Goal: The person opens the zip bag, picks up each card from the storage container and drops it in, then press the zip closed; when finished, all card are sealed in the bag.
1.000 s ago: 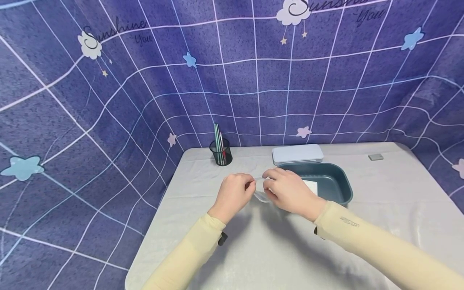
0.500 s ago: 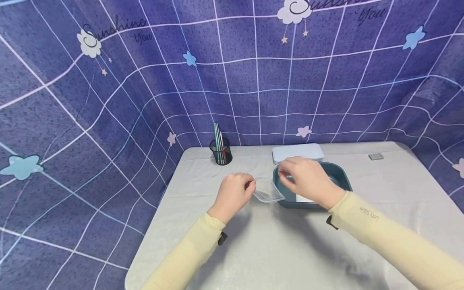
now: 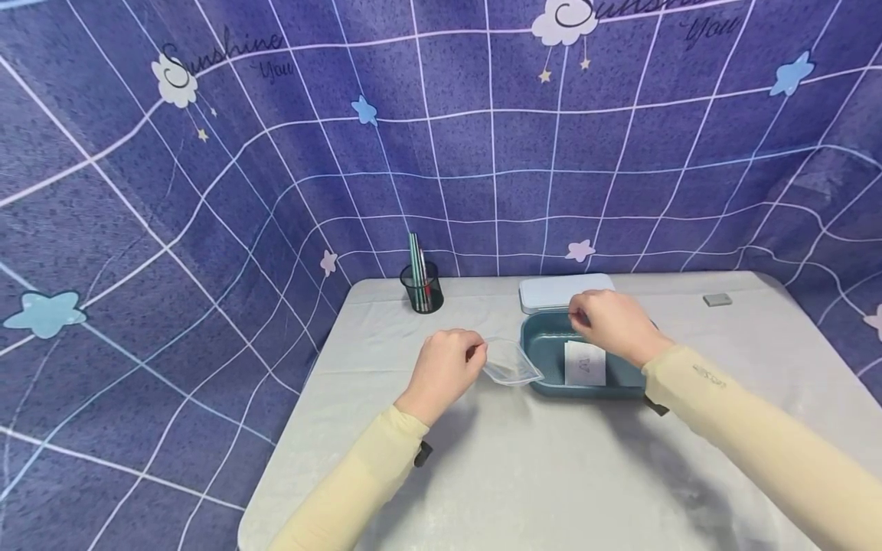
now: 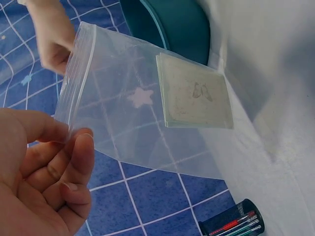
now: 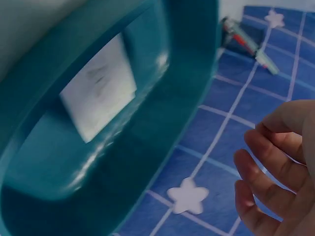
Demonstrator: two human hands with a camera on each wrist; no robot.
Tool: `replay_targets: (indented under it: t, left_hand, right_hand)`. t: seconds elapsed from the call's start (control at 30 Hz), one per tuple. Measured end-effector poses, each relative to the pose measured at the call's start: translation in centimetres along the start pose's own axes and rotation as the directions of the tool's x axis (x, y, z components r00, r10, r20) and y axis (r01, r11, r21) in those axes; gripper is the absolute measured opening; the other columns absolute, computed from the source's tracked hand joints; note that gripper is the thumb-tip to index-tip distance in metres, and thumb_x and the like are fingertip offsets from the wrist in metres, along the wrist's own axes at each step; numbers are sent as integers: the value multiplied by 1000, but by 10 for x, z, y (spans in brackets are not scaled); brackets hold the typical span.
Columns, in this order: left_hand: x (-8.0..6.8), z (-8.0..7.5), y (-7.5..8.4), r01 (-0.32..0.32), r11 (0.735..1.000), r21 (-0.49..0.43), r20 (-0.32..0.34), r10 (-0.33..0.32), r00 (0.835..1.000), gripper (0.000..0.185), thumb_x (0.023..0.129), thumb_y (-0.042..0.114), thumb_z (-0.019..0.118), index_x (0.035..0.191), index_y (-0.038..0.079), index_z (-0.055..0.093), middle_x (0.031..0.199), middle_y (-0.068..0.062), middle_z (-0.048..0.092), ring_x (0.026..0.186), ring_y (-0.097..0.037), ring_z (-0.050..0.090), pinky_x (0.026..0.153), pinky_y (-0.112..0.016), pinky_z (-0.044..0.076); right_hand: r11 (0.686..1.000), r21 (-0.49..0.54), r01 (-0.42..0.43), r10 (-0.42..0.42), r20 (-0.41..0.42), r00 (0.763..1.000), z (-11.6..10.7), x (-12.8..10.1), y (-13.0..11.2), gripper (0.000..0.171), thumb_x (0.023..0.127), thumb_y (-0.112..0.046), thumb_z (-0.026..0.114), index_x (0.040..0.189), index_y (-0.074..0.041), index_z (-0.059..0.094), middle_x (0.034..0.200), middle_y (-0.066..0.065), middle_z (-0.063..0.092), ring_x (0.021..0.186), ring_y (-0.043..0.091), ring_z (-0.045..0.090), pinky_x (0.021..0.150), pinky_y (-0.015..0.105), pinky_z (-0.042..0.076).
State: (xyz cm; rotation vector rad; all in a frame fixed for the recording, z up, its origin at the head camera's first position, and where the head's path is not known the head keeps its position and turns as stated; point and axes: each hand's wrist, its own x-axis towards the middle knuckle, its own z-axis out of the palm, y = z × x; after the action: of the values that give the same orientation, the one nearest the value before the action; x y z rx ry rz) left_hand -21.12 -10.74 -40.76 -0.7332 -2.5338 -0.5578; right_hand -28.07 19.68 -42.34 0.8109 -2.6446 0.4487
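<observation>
My left hand (image 3: pixel 448 371) pinches the rim of a clear zip bag (image 3: pixel 506 366) between thumb and fingers. In the left wrist view the bag hangs down with a stack of small square papers (image 4: pixel 194 93) low inside it. The top paper bears a butterfly print. More square paper (image 3: pixel 585 364), also printed, lies in the teal bin (image 3: pixel 561 392). Above the bin's right part, my right hand (image 3: pixel 613 321) hangs with loosely bent fingers (image 5: pixel 268 150) and nothing visible in them. That hand hides part of the bin.
A light blue tin-like case (image 3: pixel 551 293) lies behind the bin. To the left stands a black mesh cup (image 3: pixel 423 297) of pencils (image 3: pixel 416 264). A small grey block (image 3: pixel 717 299) sits far right on the white-covered table (image 3: pixel 482 482). Patterned purple curtain surrounds the table.
My right hand has left the bag and moved right over the bin, uncovering the printed paper there. My left hand has stayed put, still pinching the bag.
</observation>
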Motion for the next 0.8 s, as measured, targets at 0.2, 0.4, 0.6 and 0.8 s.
replay_targets:
  t: [0.2, 0.4, 0.6, 0.8]
  left_hand:
    - [-1, 1, 0, 9, 1000, -5, 8, -9, 1000, 16, 90, 6, 69, 78, 14, 75, 69, 8, 64, 62, -9, 58, 63, -31, 49]
    - [-1, 1, 0, 11, 1000, -11, 4, -10, 1000, 18, 90, 5, 69, 76, 14, 74, 68, 8, 62, 61, -10, 57, 63, -31, 49]
    - [0, 1, 0, 4, 1000, -10, 1, -4, 1000, 18, 90, 5, 69, 75, 15, 73, 68, 8, 61, 61, -10, 56, 62, -31, 48]
    - [1, 3, -1, -5, 1000, -4, -10, 5, 1000, 17, 90, 6, 69, 76, 15, 74, 68, 9, 62, 61, -9, 57, 61, -31, 48]
  right_hand:
    - [999, -28, -43, 45, 72, 996, 15, -2, 22, 6, 85, -7, 70, 84, -12, 73, 74, -4, 64, 66, 18, 60, 62, 50, 53]
    - [997, -36, -68, 72, 136, 988, 30, -7, 38, 11, 86, -6, 71, 78, -13, 70, 70, -4, 63, 60, 17, 56, 61, 49, 53]
    - [993, -44, -111, 119, 269, 956, 45, -12, 49, 13, 85, -12, 75, 74, -15, 68, 67, -3, 61, 60, 20, 54, 62, 51, 52]
    - [993, -50, -106, 117, 412, 903, 53, -14, 52, 25, 86, -30, 85, 86, -9, 71, 80, 1, 65, 73, 21, 62, 75, 52, 55]
